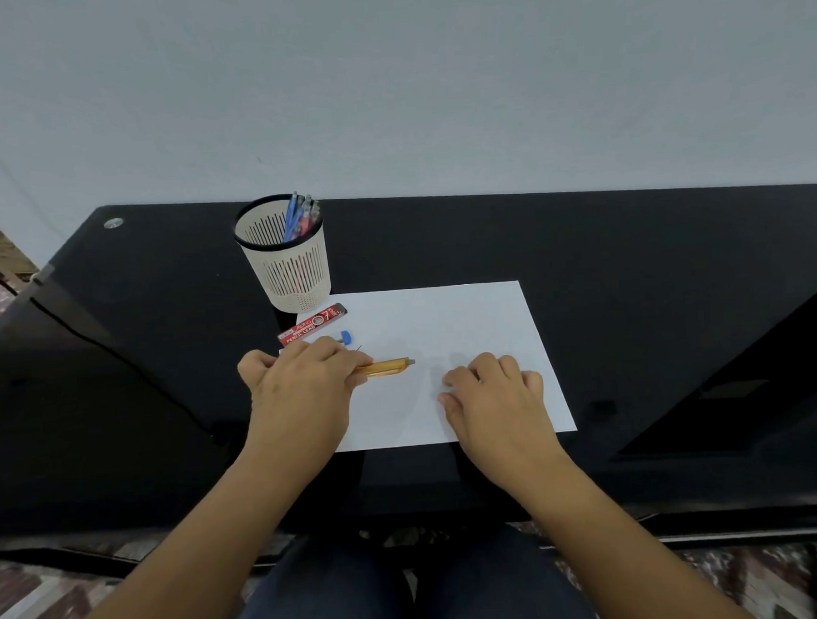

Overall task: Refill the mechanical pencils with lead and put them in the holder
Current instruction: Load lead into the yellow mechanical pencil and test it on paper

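An orange mechanical pencil (388, 367) lies across a white sheet of paper (445, 326), and my left hand (302, 386) grips its left part with curled fingers. My right hand (494, 399) rests on the paper to the right, fingers loosely curled and holding nothing. A red pencil-lead box (312, 324) lies at the sheet's upper left corner. Beside it sits a small blue-capped lead tube (343, 337), with a thin lead (359, 348) next to it. A cream slotted holder (288, 259) stands behind, with several blue and red pencils (300, 218) in it.
The black glass desk (632, 274) runs up to a pale wall. A black cable (115, 353) crosses the desk's left side. My knees show under the front edge.
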Demonstrator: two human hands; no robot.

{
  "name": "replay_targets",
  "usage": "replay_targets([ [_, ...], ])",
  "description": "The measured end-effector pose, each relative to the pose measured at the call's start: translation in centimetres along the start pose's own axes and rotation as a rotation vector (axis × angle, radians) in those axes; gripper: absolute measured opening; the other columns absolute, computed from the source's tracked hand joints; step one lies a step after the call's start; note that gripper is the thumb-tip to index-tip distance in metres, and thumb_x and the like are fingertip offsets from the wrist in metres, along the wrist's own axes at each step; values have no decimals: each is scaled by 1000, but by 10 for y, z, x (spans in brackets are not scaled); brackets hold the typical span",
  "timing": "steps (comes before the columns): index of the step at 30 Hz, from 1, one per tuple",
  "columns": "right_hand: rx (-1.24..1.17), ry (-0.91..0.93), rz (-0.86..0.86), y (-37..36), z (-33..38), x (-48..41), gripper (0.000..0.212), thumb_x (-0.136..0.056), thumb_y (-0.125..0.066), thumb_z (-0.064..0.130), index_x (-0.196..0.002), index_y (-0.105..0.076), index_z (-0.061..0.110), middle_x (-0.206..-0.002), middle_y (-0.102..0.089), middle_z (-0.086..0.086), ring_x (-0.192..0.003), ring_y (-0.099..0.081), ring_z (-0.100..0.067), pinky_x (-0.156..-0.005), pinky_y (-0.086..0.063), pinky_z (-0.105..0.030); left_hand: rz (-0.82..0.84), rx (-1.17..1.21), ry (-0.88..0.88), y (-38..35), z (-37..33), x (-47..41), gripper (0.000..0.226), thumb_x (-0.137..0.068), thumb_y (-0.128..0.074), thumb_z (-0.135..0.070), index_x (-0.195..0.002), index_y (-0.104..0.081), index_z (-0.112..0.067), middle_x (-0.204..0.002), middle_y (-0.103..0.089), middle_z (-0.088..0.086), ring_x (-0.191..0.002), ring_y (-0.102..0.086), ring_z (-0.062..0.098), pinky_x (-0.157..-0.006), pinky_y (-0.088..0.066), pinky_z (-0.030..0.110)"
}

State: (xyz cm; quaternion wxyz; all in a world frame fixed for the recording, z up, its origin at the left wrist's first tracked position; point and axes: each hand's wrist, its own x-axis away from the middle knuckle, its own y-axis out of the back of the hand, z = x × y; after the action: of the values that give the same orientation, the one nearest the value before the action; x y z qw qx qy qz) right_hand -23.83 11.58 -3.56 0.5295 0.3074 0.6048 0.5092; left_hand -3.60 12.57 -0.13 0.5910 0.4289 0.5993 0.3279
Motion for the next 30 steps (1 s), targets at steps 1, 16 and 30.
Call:
replay_targets([
  [1,13,-10,-5,-1,-1,-3,26,-88,-46,33,-81,-65,18,-77,-54,0,-68,-49,-21,-59,-37,-34,-3,6,-6,0,-1,-1,20,-74,-81,-21,-91,-75,-29,-84,-68,-10,-76,-62,17,-70,-11,30],
  [16,-258,-105,584,62,-12,-8,44,-83,-66,47,-118,-49,27,-107,-51,8,-94,-54,-13,-71,-45,-26,31,32,-30,-6,2,-2,21,-73,-82,-23,-90,-74,-32,-83,-67,-13,-76,-61,15,-70,-12,31],
  [30,-252,-34,575,37,-17,-21,21,-95,-50,17,-107,-67,17,-104,-61,-1,-93,-61,-19,-75,-51,-28,99,94,-34,-7,0,0,19,-79,-77,-26,-93,-72,-37,-90,-66,-17,-84,-60,13,-76,-14,32],
])
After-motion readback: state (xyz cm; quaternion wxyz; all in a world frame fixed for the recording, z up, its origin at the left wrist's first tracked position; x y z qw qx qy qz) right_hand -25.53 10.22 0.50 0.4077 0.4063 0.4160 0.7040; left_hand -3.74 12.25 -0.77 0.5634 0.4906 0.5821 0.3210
